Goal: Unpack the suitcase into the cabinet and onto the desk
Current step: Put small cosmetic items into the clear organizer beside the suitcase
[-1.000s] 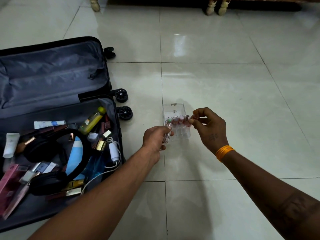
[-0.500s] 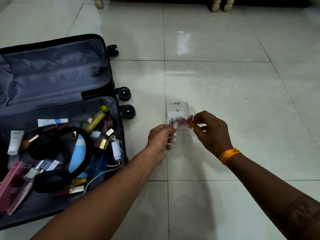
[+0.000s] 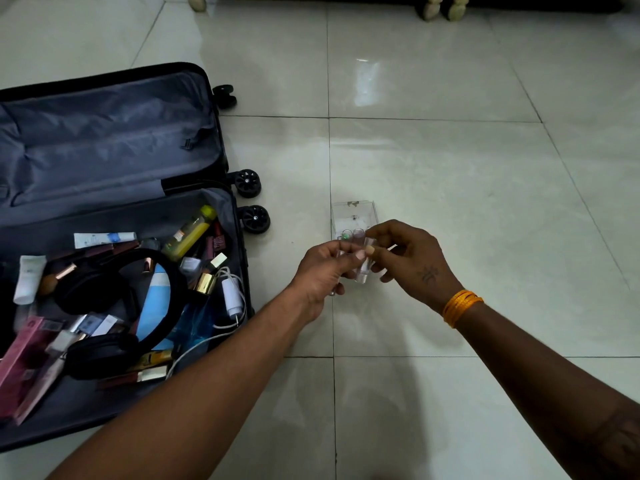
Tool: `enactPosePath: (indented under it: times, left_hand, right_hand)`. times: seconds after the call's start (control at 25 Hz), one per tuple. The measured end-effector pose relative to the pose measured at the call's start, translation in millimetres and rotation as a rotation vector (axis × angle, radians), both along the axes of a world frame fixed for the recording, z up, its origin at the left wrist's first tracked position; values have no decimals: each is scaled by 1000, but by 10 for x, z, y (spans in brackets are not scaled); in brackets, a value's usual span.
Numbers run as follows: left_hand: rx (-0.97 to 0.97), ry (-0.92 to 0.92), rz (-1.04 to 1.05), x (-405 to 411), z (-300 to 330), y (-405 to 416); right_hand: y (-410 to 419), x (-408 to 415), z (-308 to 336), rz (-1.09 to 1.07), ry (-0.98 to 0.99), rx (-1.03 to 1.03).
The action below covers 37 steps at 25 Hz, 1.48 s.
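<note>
A black suitcase (image 3: 114,133) lies open on the tiled floor at the left. Its lower half holds black headphones (image 3: 104,289), a yellow bottle (image 3: 190,232), white tubes, a white charger with cable (image 3: 231,297) and several cosmetics. To its right a small clear plastic organiser box (image 3: 353,216) stands on the floor with small tubes in it. My left hand (image 3: 322,271) grips a thin clear tube just in front of the box. My right hand (image 3: 412,261), with an orange band at the wrist, pinches a clear tube (image 3: 363,268) between thumb and fingers, close against the left hand.
Glossy pale floor tiles stretch to the right and toward me. Turned wooden furniture legs (image 3: 441,8) stand at the far edge, with another leg (image 3: 196,1) at the top left. The suitcase wheels (image 3: 254,218) stick out toward the box.
Both hands have drawn closer together and slightly toward me, in front of the box. The right hand now holds a clear tube lifted out beside the left hand.
</note>
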<state>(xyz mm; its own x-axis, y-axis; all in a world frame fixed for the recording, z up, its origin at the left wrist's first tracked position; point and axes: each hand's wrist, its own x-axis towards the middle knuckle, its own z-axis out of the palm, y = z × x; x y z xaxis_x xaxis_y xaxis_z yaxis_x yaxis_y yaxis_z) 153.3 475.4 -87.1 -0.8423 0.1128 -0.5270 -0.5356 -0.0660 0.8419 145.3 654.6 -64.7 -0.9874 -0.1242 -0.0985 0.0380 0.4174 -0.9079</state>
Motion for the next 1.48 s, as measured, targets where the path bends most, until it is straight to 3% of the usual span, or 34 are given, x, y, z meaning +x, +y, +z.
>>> enactPosePath:
  times: [0.12, 0.28, 0.44, 0.6, 0.84, 1.0, 1.24, 1.4, 1.48]
  left_hand:
    - [-36, 34, -18, 14, -4, -3]
    - [-22, -113, 166, -19, -34, 34]
    - [30, -127, 296, -23, -64, 24]
    - [-38, 50, 260, -40, -35, 45]
    - [-403, 482, 179, -51, -60, 101]
    - [-525, 636, 147, -111, -124, 146]
    - [-726, 837, -13, -109, -255, 157]
    - [-962, 931, -112, -121, -318, 181]
    - [-992, 945, -115, -137, -315, 176]
  right_hand:
    - [55, -9, -3, -68, 100, -6]
    - [102, -31, -36, -106, 384, 235]
    - [96, -20, -169, -20, 458, 440]
    - [108, -14, -280, -5, 509, 525]
    - [90, -90, -309, -3, 550, 509]
    - [81, -121, -345, -22, 515, 461]
    - [165, 7, -537, 26, 564, 558]
    - [173, -36, -481, -118, 518, 451]
    - [186, -89, -417, -185, 489, 380]
